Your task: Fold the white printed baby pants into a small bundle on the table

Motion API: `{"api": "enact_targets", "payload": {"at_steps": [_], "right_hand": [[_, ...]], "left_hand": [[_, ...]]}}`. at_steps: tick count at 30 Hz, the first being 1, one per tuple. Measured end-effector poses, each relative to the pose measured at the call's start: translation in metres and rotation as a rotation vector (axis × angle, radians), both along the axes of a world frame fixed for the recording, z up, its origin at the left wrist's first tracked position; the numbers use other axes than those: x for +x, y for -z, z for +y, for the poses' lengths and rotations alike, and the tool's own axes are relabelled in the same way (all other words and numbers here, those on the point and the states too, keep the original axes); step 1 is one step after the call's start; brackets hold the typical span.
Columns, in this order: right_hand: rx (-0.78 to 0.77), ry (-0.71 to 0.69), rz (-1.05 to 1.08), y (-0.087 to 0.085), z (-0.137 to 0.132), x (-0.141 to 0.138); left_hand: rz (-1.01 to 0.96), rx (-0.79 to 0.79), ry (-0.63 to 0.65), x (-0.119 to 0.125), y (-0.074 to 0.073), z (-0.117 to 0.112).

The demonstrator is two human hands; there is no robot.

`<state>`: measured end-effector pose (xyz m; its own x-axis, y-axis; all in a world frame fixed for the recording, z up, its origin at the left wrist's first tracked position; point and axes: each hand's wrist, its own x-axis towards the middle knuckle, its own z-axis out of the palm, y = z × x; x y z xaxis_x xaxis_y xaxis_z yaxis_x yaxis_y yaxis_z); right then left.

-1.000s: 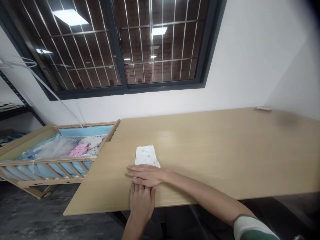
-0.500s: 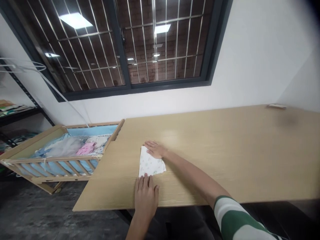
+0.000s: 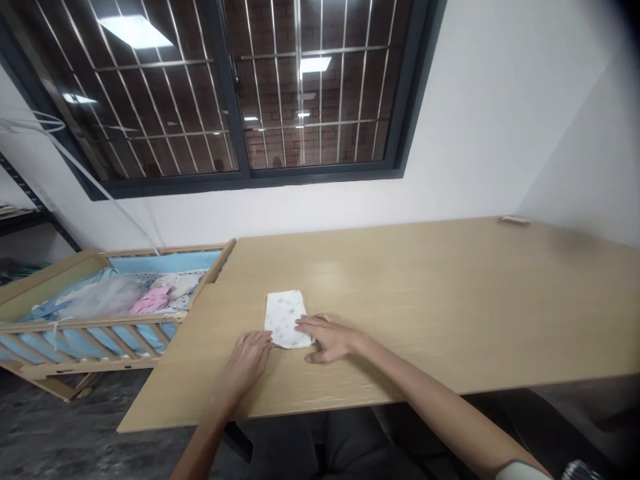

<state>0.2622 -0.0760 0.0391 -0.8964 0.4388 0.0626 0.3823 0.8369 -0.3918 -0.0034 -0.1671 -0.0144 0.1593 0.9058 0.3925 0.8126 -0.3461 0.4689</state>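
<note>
A barred window (image 3: pixel 225 93) fills the wall at 11 o'clock of the view, with a brick wall and reflected ceiling lights showing in its glass. Below it a long light-wood table (image 3: pixel 450 300) runs across the view from 9 to 3 o'clock. Against the table's left end, at 9 o'clock, stands a wooden baby cot (image 3: pixel 100 327) with blue lining, holding a heap of white, pink and pale blue fabrics.

A small folded white cloth with a faint print (image 3: pixel 283 320) lies flat on the table near its front edge, about 6 o'clock of the view. The right hand (image 3: pixel 327 337) lies flat at the cloth's 4 o'clock, fingers spread and fingertips resting on its near right edge, gripping nothing. The left hand (image 3: pixel 249 360) lies palm down at the cloth's 7 o'clock, fingers loosely extended and touching its near left corner, also holding nothing.

A small flat object (image 3: pixel 510 219), too small to identify, sits at the table's far edge at 2 o'clock.
</note>
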Motion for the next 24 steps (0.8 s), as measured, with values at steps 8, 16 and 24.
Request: {"api": "enact_targets", "payload": {"at_steps": [8, 16, 24], "right_hand": [[-0.095, 0.332, 0.283, 0.015, 0.037, -0.028], [-0.155, 0.74, 0.375, 0.037, 0.095, -0.061], [0.167, 0.725, 0.425, 0.042, 0.085, -0.061]], "left_hand": [[-0.201, -0.133, 0.0, -0.02, -0.027, 0.052], [-0.116, -0.214, -0.26, -0.015, -0.029, 0.116], [0.06, -0.065, -0.384, 0.01, -0.018, 0.125]]}}
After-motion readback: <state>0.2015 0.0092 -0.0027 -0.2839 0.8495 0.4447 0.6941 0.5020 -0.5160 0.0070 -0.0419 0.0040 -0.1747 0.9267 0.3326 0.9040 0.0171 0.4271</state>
